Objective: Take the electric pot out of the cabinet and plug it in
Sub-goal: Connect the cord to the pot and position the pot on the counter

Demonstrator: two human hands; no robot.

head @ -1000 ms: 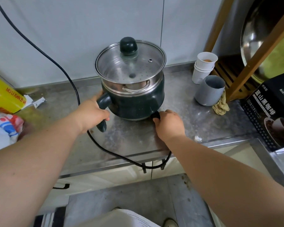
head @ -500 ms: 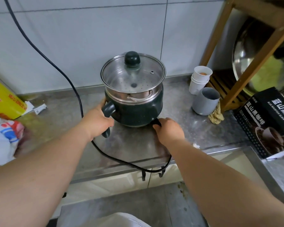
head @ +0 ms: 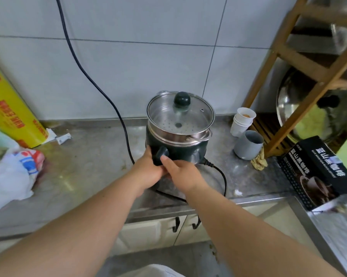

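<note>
The steel counter point(head: 84, 166) runs along the tiled wall, and the dark green pot point(head: 178, 140) stands upright on it near the back, just left of a grey mug point(head: 248, 144) and a stack of paper cups point(head: 242, 120). Its glass lid point(head: 180, 114) sits level on top, knob up, with a steamer insert showing through the glass. The pot's stubby handle point(head: 161, 156) points toward the person, out over the front of the counter. The left hand point(head: 148, 170) is wrapped around that handle from the left, fingers closed on it; the right hand point(head: 181, 172) lies against it from the right, one finger pressed on the handle, the rest curled under where I cannot tell their grip. A black cord point(head: 218, 172) leaves the pot's lower right side, loops forward, then disappears behind the forearms. The far end of it runs up the wall and out of view.
</note>
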